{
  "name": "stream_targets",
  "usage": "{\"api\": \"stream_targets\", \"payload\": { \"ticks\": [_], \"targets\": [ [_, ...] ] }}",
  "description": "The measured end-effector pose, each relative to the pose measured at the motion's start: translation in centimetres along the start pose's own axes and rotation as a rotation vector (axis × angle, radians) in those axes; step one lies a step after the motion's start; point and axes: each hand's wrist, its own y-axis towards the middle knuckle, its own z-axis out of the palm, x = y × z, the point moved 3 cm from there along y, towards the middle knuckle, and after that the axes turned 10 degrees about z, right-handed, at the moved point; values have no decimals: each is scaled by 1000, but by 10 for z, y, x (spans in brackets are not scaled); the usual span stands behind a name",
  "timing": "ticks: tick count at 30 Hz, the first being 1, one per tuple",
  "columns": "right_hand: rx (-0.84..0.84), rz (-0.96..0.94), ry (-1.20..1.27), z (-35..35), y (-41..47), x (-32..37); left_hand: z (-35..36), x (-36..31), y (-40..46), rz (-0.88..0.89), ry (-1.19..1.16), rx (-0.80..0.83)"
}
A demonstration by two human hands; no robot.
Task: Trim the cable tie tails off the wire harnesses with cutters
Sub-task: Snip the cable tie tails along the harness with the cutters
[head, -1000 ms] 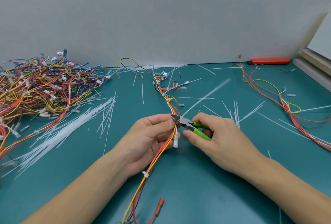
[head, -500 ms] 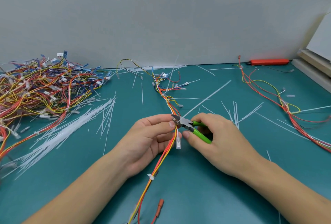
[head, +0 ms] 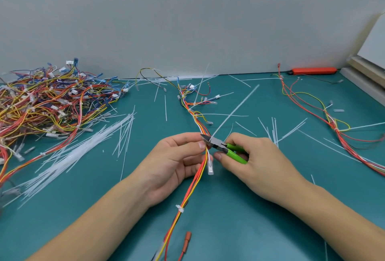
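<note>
A red, orange and yellow wire harness (head: 193, 185) runs from the table's middle toward me. My left hand (head: 173, 162) pinches it between thumb and fingers. My right hand (head: 252, 160) grips the green-handled cutters (head: 220, 146), whose steel jaws sit at the harness right beside my left thumb. A long white cable tie tail (head: 235, 110) slants up and to the right from the jaws. A trimmed white tie (head: 180, 209) wraps the harness lower down. A clear connector (head: 210, 167) hangs beside the wires.
A big pile of harnesses (head: 48, 102) fills the left. Cut white tie tails (head: 79, 152) lie in a heap beside it and scatter over the green mat (head: 239, 219). Another harness (head: 333, 123) lies at the right, an orange tool (head: 312, 71) by the wall.
The harness has slid toward me through my left hand; the trimmed tie and clear connector sit lower. The cutter jaws stay at the harness.
</note>
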Motion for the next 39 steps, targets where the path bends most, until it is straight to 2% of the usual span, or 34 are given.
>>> {"api": "stream_targets", "payload": {
  "ticks": [39],
  "targets": [
    [-2, -7, 48, -2, -1, 0, -1, 2, 1, -15, 9, 3]
  ]
}}
